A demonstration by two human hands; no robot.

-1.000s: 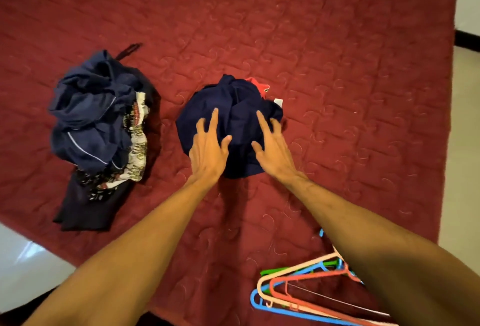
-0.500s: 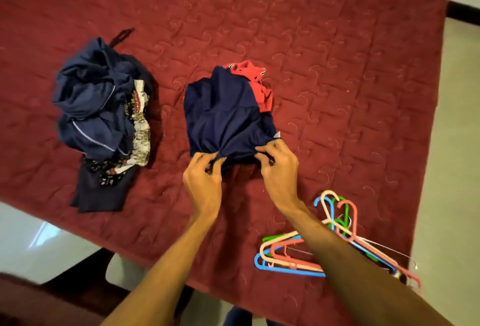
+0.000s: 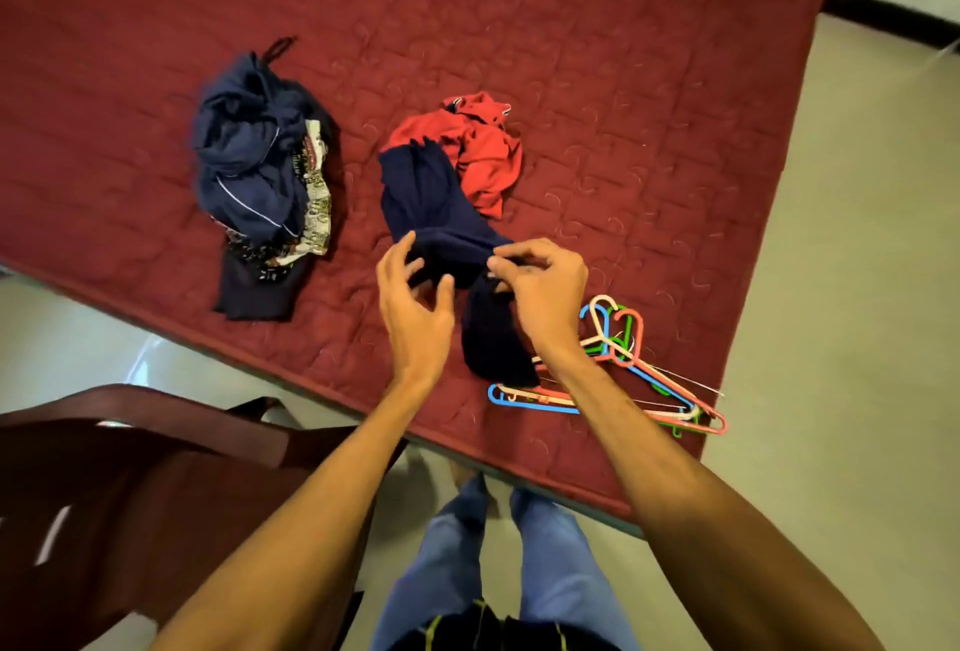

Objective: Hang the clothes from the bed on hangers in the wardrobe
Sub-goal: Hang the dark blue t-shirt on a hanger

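Note:
A navy and red shirt (image 3: 434,198) lies stretched out on the maroon bed cover (image 3: 623,79), its red part at the far end. My left hand (image 3: 413,302) and my right hand (image 3: 540,287) both pinch the shirt's navy hem and hold it lifted off the cover. A bundle of coloured plastic hangers (image 3: 623,359) lies by the bed's near corner, just right of my right wrist, partly under the shirt's hanging end. A pile of other clothes (image 3: 262,177), dark blue and patterned, sits to the left. No wardrobe is in view.
A dark brown plastic chair (image 3: 130,484) stands at the lower left, close to the bed's near edge. My legs in blue trousers (image 3: 519,562) stand on the pale tiled floor (image 3: 857,287), which runs along the bed's right side.
The shirt has been pulled toward me and stretched out, exposing its red part. Both hands went from lying flat on it to pinching its hem. The view has backed away from the bed.

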